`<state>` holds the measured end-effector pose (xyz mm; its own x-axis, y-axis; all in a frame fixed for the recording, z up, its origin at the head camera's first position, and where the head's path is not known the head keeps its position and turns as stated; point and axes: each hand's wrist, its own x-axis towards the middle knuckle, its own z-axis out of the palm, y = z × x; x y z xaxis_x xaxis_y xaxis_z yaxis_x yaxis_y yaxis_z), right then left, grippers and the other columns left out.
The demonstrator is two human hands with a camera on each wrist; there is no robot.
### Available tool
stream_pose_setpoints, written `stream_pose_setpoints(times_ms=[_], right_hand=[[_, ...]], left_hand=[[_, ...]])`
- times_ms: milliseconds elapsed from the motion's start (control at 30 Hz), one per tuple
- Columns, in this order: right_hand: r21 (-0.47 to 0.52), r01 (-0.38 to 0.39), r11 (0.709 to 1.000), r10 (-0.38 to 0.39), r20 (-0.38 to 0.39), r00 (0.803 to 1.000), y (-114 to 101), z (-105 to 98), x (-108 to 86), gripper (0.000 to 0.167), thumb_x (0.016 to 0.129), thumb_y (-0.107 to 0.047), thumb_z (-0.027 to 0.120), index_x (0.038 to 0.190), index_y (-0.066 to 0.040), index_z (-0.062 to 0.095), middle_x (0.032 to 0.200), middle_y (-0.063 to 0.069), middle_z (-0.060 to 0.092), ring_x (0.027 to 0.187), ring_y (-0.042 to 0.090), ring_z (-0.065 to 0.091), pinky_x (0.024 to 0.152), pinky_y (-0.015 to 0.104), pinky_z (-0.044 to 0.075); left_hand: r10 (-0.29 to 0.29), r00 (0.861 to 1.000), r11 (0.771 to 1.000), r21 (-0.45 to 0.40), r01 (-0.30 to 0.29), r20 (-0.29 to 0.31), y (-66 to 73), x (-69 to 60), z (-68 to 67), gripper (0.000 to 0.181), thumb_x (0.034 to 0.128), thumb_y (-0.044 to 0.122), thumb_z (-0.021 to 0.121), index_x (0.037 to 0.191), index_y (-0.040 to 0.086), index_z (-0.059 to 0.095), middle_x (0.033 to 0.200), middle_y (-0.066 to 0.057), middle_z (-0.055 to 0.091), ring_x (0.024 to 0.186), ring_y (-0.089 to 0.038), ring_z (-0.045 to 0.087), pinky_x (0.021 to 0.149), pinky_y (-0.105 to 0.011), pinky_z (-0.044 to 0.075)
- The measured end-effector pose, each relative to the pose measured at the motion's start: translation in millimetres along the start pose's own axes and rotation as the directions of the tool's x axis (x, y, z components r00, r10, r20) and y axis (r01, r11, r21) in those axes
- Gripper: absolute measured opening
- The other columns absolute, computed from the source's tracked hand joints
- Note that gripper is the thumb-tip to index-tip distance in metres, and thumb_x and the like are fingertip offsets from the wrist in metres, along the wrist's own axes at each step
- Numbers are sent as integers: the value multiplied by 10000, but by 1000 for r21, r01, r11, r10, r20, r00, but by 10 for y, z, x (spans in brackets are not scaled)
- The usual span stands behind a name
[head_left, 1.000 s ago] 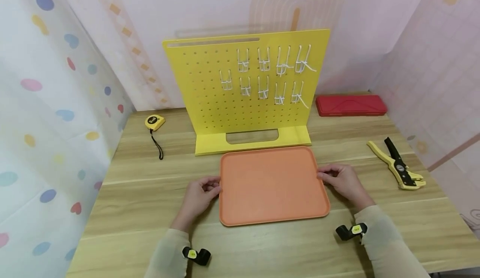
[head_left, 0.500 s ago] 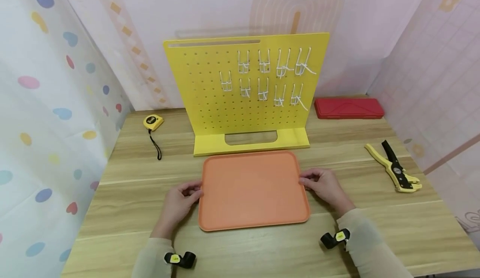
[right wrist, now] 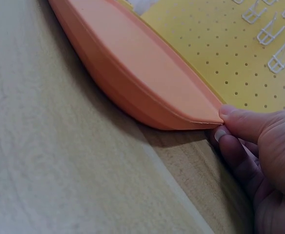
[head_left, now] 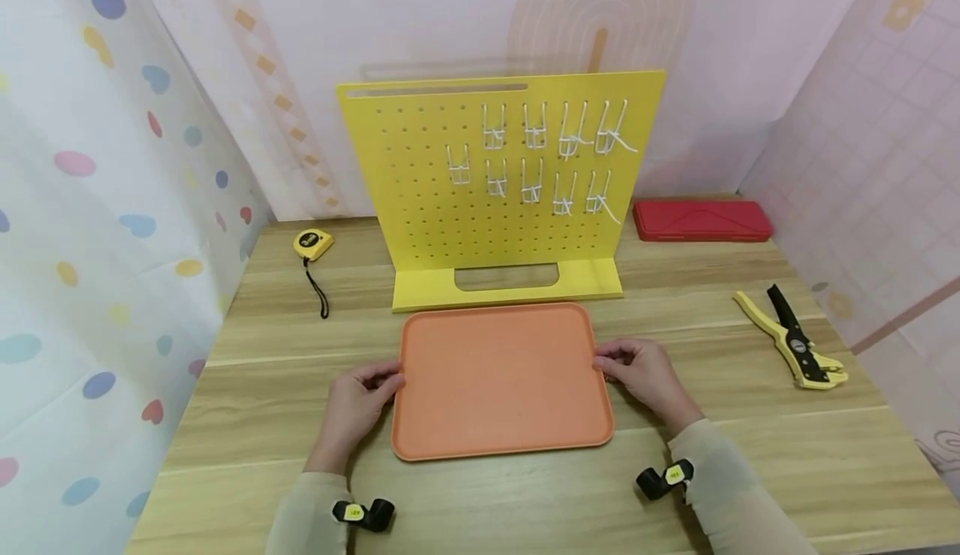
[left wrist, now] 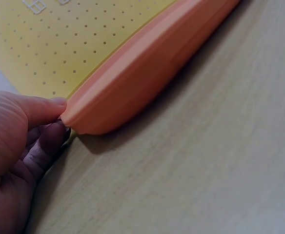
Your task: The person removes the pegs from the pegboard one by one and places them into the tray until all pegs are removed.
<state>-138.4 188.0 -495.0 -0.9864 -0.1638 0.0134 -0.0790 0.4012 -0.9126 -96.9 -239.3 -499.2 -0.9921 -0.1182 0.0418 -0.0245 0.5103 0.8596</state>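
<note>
An orange tray (head_left: 502,382) with a raised rim lies on the wooden table in front of the yellow pegboard (head_left: 427,205). My left hand (head_left: 356,405) pinches the tray's left rim between thumb and fingers. On the opposite side, my right hand (head_left: 649,376) pinches the right rim. In the left wrist view, the thumb presses on top of the rim of the tray (left wrist: 118,97) with fingers curled below it. The right wrist view gives the same sort of grip on the tray (right wrist: 132,92). Nothing sits on the tray's surface.
White wire hooks (head_left: 535,126) hang in two rows on the pegboard. A yellow tape measure (head_left: 312,244) with a black strap lies at left. At the right are a red case (head_left: 702,220) and yellow-and-black wire strippers (head_left: 797,343). A curtain (head_left: 105,288) borders the left side.
Both hands have shifted the tray to the left along the table, mostly in the first half second. Their grip on its rims stays the same. The head view has moved slightly.
</note>
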Motion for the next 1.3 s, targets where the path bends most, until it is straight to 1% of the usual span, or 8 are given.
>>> stream_pose_setpoints(times_ms=[333, 467, 600, 700, 833, 1033, 1167, 1300], right_hand=[[8, -9, 1000, 9, 1, 1000, -26, -2, 12, 157, 841, -135, 752, 953, -25, 745, 831, 82, 710, 675, 117, 638, 597, 249, 539], [42, -59, 997, 58, 15, 998, -27, -25, 23, 175, 867, -132, 725, 997, -16, 734, 876, 94, 711, 710, 134, 651, 624, 263, 550], [113, -140, 984, 136, 42, 990, -53, -103, 58, 236, 905, -110, 676, 1087, 39, 690, 933, 143, 698, 752, 141, 660, 662, 275, 557], [93, -119, 989, 119, 6, 993, -132, -232, 130, 276, 918, -127, 664, 1118, 63, 666, 940, 160, 687, 752, 108, 645, 665, 259, 550], [20, -11, 1000, 13, -123, 992, -402, -453, 268, 301, 916, -205, 676, 1085, 44, 678, 901, 151, 678, 728, 85, 622, 644, 245, 542], [72, 149, 986, -121, -296, 948, -1002, -714, 536, 282, 905, -221, 686, 1070, 8, 685, 839, 13, 666, 742, 109, 600, 603, 199, 504], [173, 219, 960, -136, -397, 908, -1355, -798, 764, 244, 861, -156, 732, 1059, -17, 696, 826, -22, 655, 750, 105, 594, 622, 191, 507], [280, 220, 934, -89, -414, 906, -1603, -833, 953, 313, 839, -134, 748, 1132, -55, 672, 895, 28, 648, 809, 140, 610, 708, 195, 531]], left_hand=[[9, 1000, 1000, 4, -9, -10, 5, -5, -6, 176, 846, 112, 747, 1016, 67, 752, 899, -53, 712, 740, -94, 608, 613, -201, 496], [-3, 1000, 1000, -7, 3, -1, 5, -3, 1, 182, 852, 120, 743, 1029, 76, 751, 902, -56, 711, 745, -108, 613, 614, -208, 502], [-8, 1000, 1000, -8, 8, 0, 8, -6, 7, 183, 853, 122, 742, 1031, 80, 751, 915, -56, 714, 756, -118, 619, 618, -209, 505], [4, 1000, 1000, -4, -4, -11, 19, -3, 6, 178, 852, 120, 744, 1025, 83, 752, 916, -54, 714, 759, -124, 619, 620, -209, 502], [20, 1000, 1000, -3, -20, -9, 25, -2, 6, 177, 850, 117, 745, 1023, 82, 753, 912, -54, 713, 755, -121, 616, 621, -208, 501], [36, 999, 999, -14, -36, 0, 13, -9, 4, 180, 846, 106, 747, 1022, 68, 751, 918, -63, 713, 750, -105, 613, 622, -205, 501], [34, 999, 999, -23, -34, -11, 3, -8, -9, 175, 835, 88, 754, 1008, 62, 753, 909, -68, 714, 736, -93, 612, 608, -199, 503], [36, 999, 999, -17, -36, -4, -7, 0, -21, 171, 839, 95, 751, 1007, 65, 754, 912, -67, 714, 733, -91, 609, 605, -198, 500]])
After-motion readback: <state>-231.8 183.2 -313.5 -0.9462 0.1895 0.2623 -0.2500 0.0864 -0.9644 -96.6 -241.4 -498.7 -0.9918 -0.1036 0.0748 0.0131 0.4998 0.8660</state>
